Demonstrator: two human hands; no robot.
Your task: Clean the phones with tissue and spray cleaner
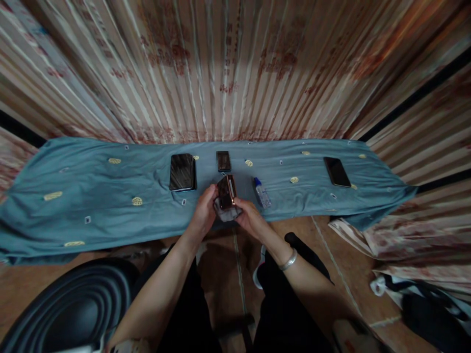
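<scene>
Blue cloth (91,196) lies beyond both hands; left hand (203,212) and right hand (250,215) clamp a stiff, slippery-looking phone (225,192) by its edges.

The cloth (227,214) under the phone (225,192) is mostly hidden by both hands. The basin (69,306) is cut off at the bottom-left edge. The bottle (262,192) label is too small to read.

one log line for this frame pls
left hand: holds phone | right hand: holds phone with cloth | spray bottle right of hands | three other phones on blue sheet
</scene>
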